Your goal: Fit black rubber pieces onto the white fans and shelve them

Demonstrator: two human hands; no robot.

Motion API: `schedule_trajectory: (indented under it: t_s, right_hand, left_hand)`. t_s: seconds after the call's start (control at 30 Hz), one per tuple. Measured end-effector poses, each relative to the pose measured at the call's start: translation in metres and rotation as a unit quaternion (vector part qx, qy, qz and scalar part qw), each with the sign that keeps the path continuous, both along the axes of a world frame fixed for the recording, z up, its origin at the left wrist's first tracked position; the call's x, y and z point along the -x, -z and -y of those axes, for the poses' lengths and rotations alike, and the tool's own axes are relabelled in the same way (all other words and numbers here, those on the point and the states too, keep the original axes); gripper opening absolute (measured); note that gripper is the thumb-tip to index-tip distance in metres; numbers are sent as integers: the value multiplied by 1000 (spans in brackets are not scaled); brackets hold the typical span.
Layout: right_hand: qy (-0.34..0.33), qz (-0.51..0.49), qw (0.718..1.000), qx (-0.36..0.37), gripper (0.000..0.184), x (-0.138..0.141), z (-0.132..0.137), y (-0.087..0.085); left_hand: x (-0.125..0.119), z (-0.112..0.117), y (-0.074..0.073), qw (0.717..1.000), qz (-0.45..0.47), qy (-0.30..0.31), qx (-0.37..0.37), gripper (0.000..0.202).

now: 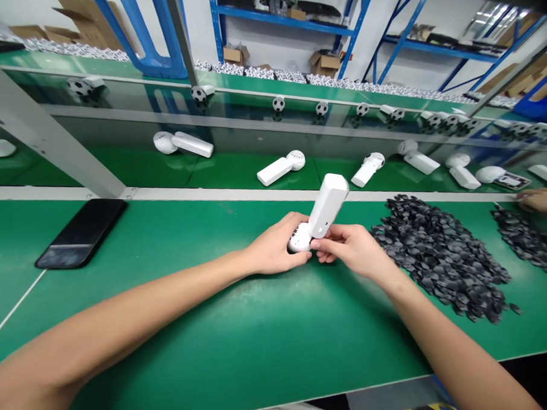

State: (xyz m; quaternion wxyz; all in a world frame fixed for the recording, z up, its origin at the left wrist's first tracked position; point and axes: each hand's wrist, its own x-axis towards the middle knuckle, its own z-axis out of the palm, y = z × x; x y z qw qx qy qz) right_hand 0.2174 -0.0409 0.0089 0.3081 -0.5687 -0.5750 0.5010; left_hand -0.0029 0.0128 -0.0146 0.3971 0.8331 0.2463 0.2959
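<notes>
A white device with a ball-shaped end and a long boxy body [328,205] stands tilted over the green bench, its body pointing up. My left hand [278,246] is wrapped around the ball end [301,237], where a few dark spots show. At the joint of ball and body, the fingers of my right hand [343,247] are pinched together and touch the device. Whatever may be between those fingertips is hidden. To the right of my right hand lies a large heap of small flat black pieces [439,255].
A black phone [82,232] lies on the bench at left. Behind a white rail [237,196], similar white devices [281,167] rest on a green strip. Soccer-ball-patterned pieces [279,104] line a ledge. At far right, another person's hand [543,200] is near a smaller black heap [524,236].
</notes>
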Motion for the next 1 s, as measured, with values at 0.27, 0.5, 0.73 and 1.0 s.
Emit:
schedule_trajectory:
  t_s: [0.27, 0.5, 0.73, 1.0]
  right_hand:
    - [-53, 42, 994, -83, 29, 8, -3, 5]
    - [-57, 112, 973, -196, 38, -27, -5, -18]
    - [-6, 273, 948, -161, 34, -104, -17, -24]
    - [-73, 339, 927, -145, 14, -104, -18, -12]
  left_hand:
    - [4, -4, -2, 996, 24, 27, 86, 55]
    - [7, -39, -9, 985, 31, -118, 125, 49]
    - [23, -120, -32, 949, -62, -301, 73, 48]
    - [13, -200, -67, 873, -360, -329, -3, 49]
